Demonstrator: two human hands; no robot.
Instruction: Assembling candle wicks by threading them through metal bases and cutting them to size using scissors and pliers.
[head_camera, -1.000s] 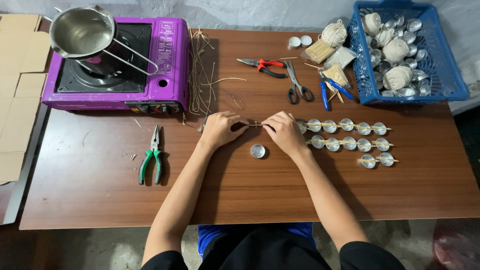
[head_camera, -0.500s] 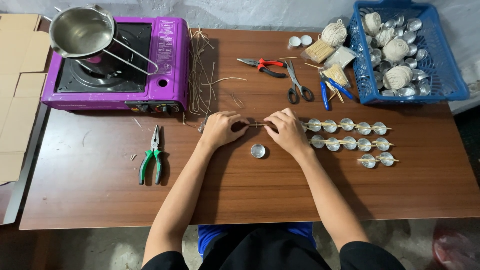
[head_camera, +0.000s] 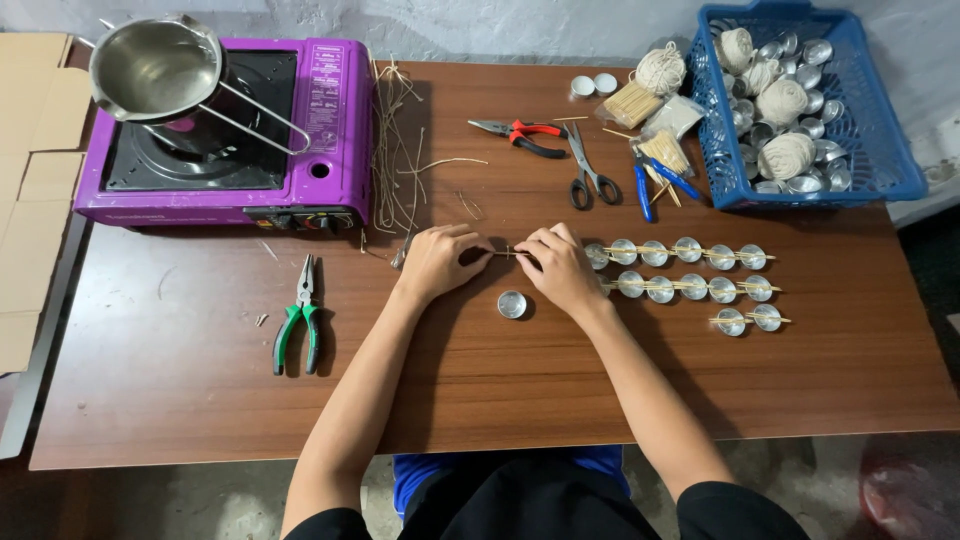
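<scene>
- Brown wooden worktop (head_camera: 200, 400) fills the view, with a pale wall behind it and flattened cardboard (head_camera: 30, 180) off its left edge.
- Left hand (head_camera: 437, 262) and right hand (head_camera: 560, 268) rest near the middle of the worktop, close together but not touching, fingers curled inward.
- A thin stick (head_camera: 508, 253) bridges the gap between the hands; each hand pinches one end of it with its fingertips.
- A small cross-piece or knot sits on the stick midway; too small to tell which.
- One empty metal cup (head_camera: 512, 304) lies on the worktop just below the gap, near both hands and touching neither.
- Right of the right hand lie three rows of cups (head_camera: 690, 285), each cup with a stick laid across its top; the nearest cups sit just beside that hand's knuckles.
- Green pliers (head_camera: 300, 325) lie well to the left of the left hand.
- A purple stove (head_camera: 330, 150) stands at the far left, carrying a steel pot (head_camera: 150, 65).
- Loose fibre strands (head_camera: 400, 150) lie beside the stove, beyond the left hand.
- Red pliers (head_camera: 525, 135), scissors (head_camera: 590, 175) and a blue cutter (head_camera: 643, 190) lie beyond the hands.
- A blue basket (head_camera: 900, 180) at the far right holds twine balls (head_camera: 785, 155) and more cups.
</scene>
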